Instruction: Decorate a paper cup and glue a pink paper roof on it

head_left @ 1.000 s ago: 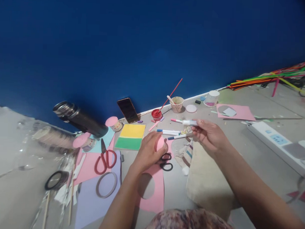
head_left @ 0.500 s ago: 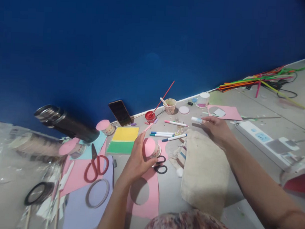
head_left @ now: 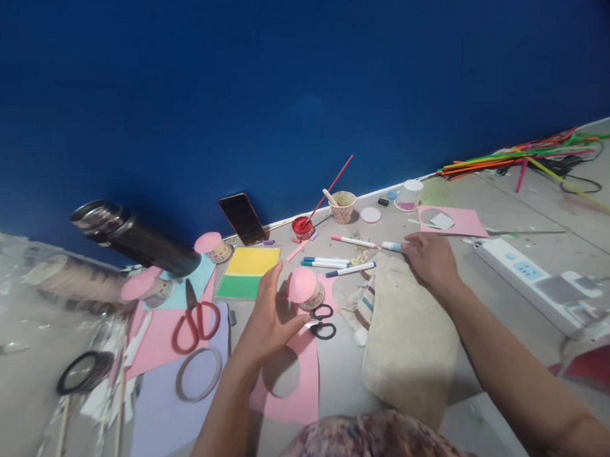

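My left hand [head_left: 266, 320] is spread with thumb and fingers apart, just left of a small paper cup [head_left: 312, 297] topped with a pink paper disc [head_left: 300, 285]. A gap shows between the palm and the cup. Black-handled scissors [head_left: 323, 330] lie just beyond my thumb tip, over a pink sheet with a round hole [head_left: 307, 382]. My right hand [head_left: 432, 261] has its fingertips closed on the end of a white and light blue glue stick [head_left: 391, 246], low at the top edge of a beige cloth [head_left: 411, 332]. Several markers [head_left: 351, 271] lie between the hands.
A black flask [head_left: 139, 239], a phone [head_left: 242, 218], red paint [head_left: 302, 226] and a cup with a brush [head_left: 342, 208] stand along the blue wall. Red-handled scissors [head_left: 196, 325] and tape rolls [head_left: 198, 375] lie left. A power strip [head_left: 533, 283] lies right.
My left hand has loosened from the pink-topped cup, leaving it standing. My right hand has come down slightly with the glue stick, toward the surface by the markers.
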Action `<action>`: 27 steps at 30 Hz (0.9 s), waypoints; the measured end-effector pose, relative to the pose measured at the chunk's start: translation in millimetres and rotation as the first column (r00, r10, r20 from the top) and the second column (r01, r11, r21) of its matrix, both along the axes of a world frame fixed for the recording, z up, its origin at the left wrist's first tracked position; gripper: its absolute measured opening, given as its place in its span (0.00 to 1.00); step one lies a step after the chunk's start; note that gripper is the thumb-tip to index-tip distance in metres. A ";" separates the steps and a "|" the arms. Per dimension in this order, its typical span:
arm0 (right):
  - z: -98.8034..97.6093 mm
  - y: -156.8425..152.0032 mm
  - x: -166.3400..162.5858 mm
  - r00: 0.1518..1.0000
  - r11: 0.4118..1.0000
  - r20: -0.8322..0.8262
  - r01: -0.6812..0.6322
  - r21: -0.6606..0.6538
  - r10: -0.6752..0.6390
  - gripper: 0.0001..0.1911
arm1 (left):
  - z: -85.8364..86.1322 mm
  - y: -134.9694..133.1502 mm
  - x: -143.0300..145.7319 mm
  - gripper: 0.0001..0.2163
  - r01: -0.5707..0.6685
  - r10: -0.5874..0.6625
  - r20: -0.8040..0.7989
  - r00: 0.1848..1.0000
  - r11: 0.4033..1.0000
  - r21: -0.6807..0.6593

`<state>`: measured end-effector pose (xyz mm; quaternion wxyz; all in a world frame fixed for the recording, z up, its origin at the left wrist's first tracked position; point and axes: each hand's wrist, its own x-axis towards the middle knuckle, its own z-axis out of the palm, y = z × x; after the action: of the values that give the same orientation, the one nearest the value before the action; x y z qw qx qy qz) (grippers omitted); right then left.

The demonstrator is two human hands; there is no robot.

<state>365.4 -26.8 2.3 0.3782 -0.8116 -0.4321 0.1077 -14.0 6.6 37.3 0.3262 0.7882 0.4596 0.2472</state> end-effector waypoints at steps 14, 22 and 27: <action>16.5 -6.8 -126.7 0.621 0.858 -0.726 -0.507 -0.085 0.295 0.08 | -4.4 5.8 24.1 0.45 0.181 -0.179 -0.023 0.984 0.981 0.070; 17.8 -2.7 -139.4 0.516 0.878 -0.851 -0.447 -0.169 0.099 0.07 | -11.3 16.5 37.6 0.29 0.124 -0.118 -0.068 0.991 0.988 0.094; 12.9 2.9 -145.0 0.417 0.905 -0.907 -0.405 -0.131 0.055 0.03 | -15.2 17.3 32.2 0.25 0.103 -0.102 -0.019 0.995 0.992 0.078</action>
<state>220.4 -23.9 15.1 0.3865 -0.6163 -0.2542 0.6373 18.3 23.8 22.1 0.3037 0.8248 0.4109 0.2423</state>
